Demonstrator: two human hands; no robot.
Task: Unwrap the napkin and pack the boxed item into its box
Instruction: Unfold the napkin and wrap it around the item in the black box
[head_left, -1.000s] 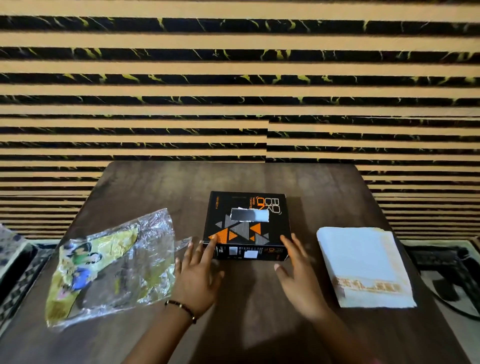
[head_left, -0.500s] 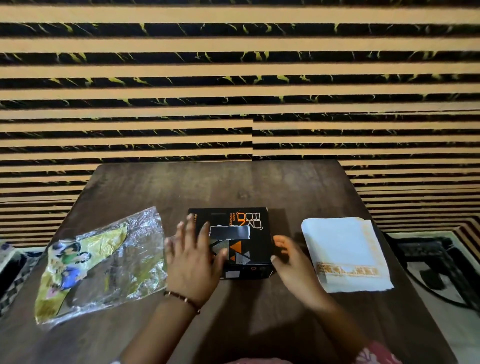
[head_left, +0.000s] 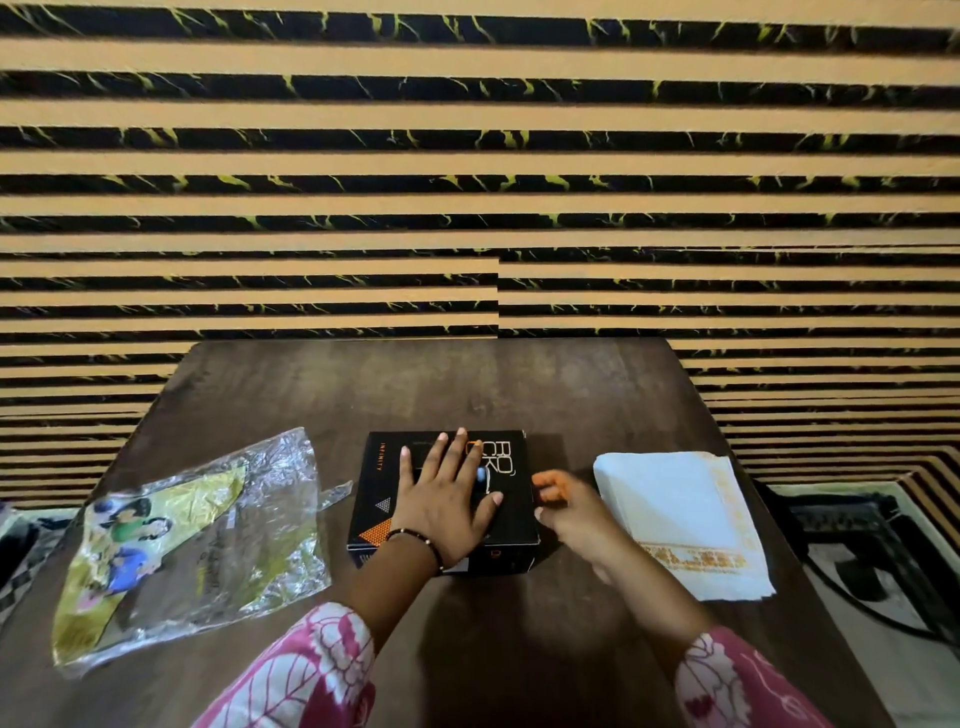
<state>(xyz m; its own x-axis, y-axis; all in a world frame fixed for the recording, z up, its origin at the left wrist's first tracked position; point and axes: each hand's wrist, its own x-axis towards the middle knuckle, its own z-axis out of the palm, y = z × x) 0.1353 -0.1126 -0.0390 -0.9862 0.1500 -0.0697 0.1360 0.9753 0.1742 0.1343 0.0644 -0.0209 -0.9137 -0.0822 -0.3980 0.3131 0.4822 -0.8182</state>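
Observation:
A black box (head_left: 511, 512) with orange triangles and white lettering lies shut in the middle of the dark wooden table (head_left: 441, 384). My left hand (head_left: 447, 499) lies flat on its lid with straight, spread fingers. At the box's right edge my right hand (head_left: 569, 506) has its fingers curled against the side; whether it grips the edge is unclear. A folded white napkin (head_left: 680, 514) with a gold border lies to the right of the box.
A crumpled clear and yellow plastic wrapper (head_left: 192, 545) with printed pictures lies on the table's left part. A striped orange and black wall stands behind the table. Dark items and a cable (head_left: 852, 587) lie on the floor at right.
My left hand moved from the box's near left corner up onto its lid. My right hand shifted from the near edge to the box's right side. The camera drew closer.

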